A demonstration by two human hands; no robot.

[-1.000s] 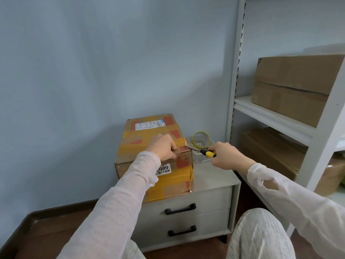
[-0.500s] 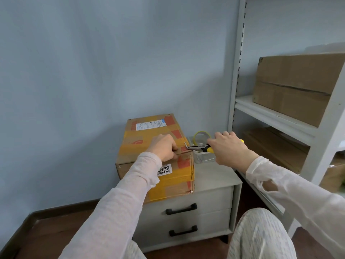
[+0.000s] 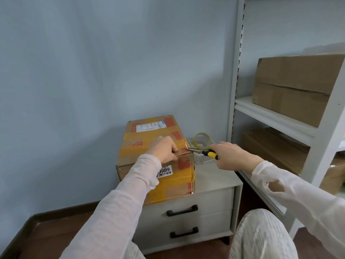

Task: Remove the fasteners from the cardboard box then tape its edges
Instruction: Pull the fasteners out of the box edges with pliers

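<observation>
A cardboard box (image 3: 149,131) wrapped in yellow tape stands on a grey drawer cabinet (image 3: 214,180). My left hand (image 3: 164,151) rests curled on the box's near top edge, pressing it down. My right hand (image 3: 231,156) grips yellow-handled pliers (image 3: 202,151). Their jaws pinch a thin metal fastener (image 3: 185,145) that sticks up from the box's near right top corner. Other small fasteners show at the box's lower front corner (image 3: 192,193) and left front corner (image 3: 120,169). A roll of yellow-edged tape (image 3: 203,141) lies behind the pliers.
A clear plastic tray (image 3: 202,159) sits under the tape roll on the cabinet. A white metal shelf rack (image 3: 235,90) stands at the right with brown cartons (image 3: 296,86) on its shelves. The blue wall is close behind the box. My knee (image 3: 261,236) is at the bottom right.
My right hand rolled back so the yellow handle shows again, and the fastener now stands further out of the box corner. My left hand stayed in place.
</observation>
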